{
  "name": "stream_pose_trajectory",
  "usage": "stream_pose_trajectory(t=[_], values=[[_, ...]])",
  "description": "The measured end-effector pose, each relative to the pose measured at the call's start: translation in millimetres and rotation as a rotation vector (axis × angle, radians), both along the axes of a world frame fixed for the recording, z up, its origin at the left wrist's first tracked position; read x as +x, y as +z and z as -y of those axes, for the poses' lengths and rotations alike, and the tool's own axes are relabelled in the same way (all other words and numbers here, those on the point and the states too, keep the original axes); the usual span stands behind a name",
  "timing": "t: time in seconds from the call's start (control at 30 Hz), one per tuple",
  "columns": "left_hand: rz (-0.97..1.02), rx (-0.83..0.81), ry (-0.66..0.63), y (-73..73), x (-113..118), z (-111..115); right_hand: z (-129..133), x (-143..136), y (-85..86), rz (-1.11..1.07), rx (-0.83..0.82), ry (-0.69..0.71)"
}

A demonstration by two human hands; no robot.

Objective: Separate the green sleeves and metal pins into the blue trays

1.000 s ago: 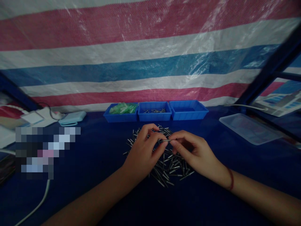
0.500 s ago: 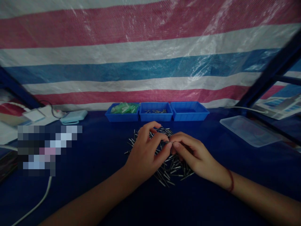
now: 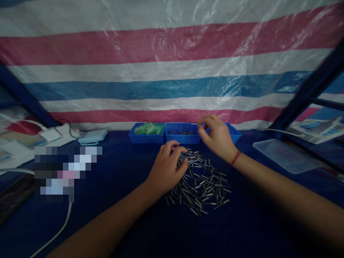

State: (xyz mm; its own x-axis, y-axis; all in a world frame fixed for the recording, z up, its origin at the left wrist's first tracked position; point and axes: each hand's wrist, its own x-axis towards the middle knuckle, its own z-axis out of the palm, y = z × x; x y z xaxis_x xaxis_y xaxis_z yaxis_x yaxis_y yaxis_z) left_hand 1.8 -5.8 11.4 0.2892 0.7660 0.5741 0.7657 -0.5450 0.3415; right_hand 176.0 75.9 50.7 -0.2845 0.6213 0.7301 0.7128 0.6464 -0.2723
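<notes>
Pile of metal pins (image 3: pixel 208 186) lies mid-tabletop (image 3: pixel 188 236), short of the far edge. Left hand (image 3: pixel 169 166): fingers curled, thumb apart, above the pile's left side. Right hand (image 3: pixel 216 136): thumb and forefinger pinching a thin pin (image 3: pixel 195 124) over the middle blue bin (image 3: pixel 178 139), which holds similar pins. Flanking it along the far edge: left blue bin (image 3: pixel 147 139) with green packets (image 3: pixel 149 128); right blue bin (image 3: pixel 234 133), partly hidden.

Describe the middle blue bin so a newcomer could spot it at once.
Start from the striped sheet; in front of it, beyond the pin pile, is the middle bin in a row of three. It holds scattered loose pins, whereas the left bin holds green packets and the right bin is partly hidden by the right hand.
</notes>
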Motion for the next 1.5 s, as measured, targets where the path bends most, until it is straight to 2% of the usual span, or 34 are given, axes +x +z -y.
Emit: stream_pose_trajectory(t=[0.07,0.13,0.27,0.4,0.5,0.6,0.77,0.93,1.17,1.33,1.5], values=[[-0.038,-0.01,0.001,0.3,-2.0,-1.0,-19.3,-6.6,-0.6,0.016,-0.018,-0.04],[-0.076,-0.017,0.002,1.7,-3.3,-0.4,-26.2,-8.0,-1.9,0.025,-0.036,-0.053],[-0.133,-0.017,0.004,3.4,-5.2,0.3,-4.9,6.3,-8.6,0.049,-0.08,-0.037],[-0.18,-0.062,-0.002,-0.6,-5.9,-1.7,23.4,31.8,-27.5,0.058,-0.233,0.014],[-0.215,-0.09,-0.043,-4.6,-4.3,-4.1,28.0,46.3,-44.8,0.034,-0.35,0.015],[-0.26,-0.093,-0.062,-6.7,-2.1,-7.0,24.2,51.2,-54.2,0.004,-0.396,0.029],[-0.32,-0.12,-0.093,-6.5,-1.4,-9.9,24.2,47.3,-55.0,-0.071,-0.396,0.094],[-0.328,-0.133,-0.144,-3.5,-3.0,-11.1,25.5,47.7,-58.0,-0.156,-0.426,0.077],[-0.351,-0.079,-0.04,-2.4,5.3,-25.1,25.3,46.2,-61.1,-0.137,-0.414,0.094],[-0.344,-0.103,-0.009,0.0,13.9,-26.7,26.9,44.7,-60.0,-0.115,-0.392,0.094],[-0.365,-0.111,-0.007,0.6,12.2,-28.2,28.4,44.1,-59.1,-0.115,-0.395,0.1]])
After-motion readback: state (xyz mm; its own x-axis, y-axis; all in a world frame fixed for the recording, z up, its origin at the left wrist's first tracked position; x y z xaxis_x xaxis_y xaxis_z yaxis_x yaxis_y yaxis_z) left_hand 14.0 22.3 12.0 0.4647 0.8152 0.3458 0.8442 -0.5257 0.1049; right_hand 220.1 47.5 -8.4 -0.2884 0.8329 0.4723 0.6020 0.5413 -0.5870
